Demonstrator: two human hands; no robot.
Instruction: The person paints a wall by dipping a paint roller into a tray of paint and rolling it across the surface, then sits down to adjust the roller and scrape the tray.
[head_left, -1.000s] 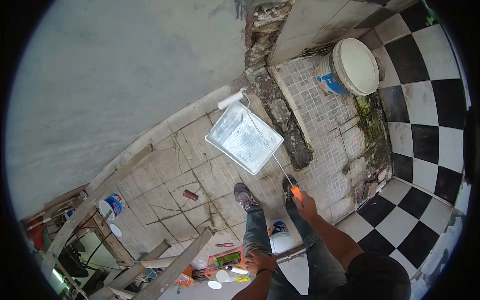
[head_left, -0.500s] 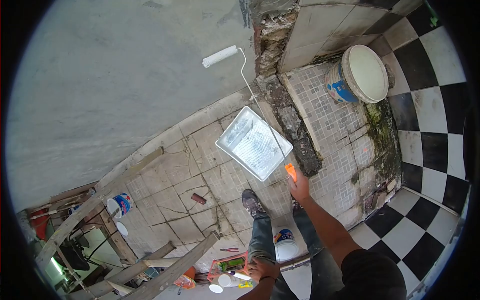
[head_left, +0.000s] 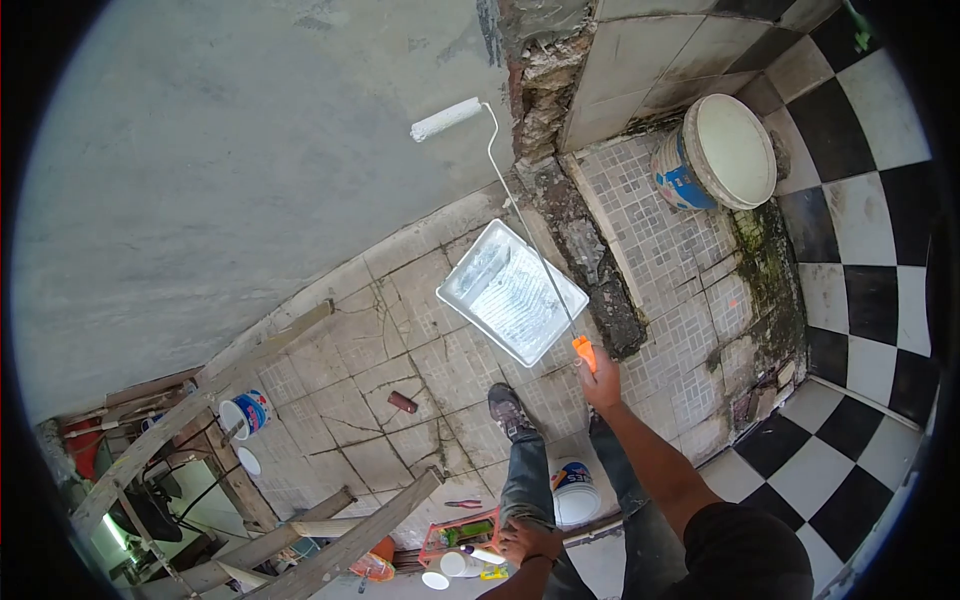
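My right hand point(head_left: 601, 380) is wrapped round the orange handle of a long paint roller point(head_left: 447, 118). The roller's white sleeve is up by the grey wall, and its thin rod passes over a white paint tray point(head_left: 515, 292). White paint coats the ribbed inside of the tray, which is on the tiled floor in front of my shoes. Low in the view, my left hand point(head_left: 526, 541) rests at my knee, beside a red crate point(head_left: 458, 540); its fingers are partly seen, and whether it holds anything is unclear.
A large bucket point(head_left: 730, 152) stands at the upper right. Behind my feet is a white paint pot point(head_left: 576, 500); another pot point(head_left: 245, 413) sits at the left. Wooden beams point(head_left: 370, 515) cross the lower left. Pliers point(head_left: 463, 503) and a dark red block point(head_left: 402, 402) lie on the floor.
The whole view has shifted slightly, with the floor objects a little lower in it. My right hand still grips the roller, and my left hand remains at my knee.
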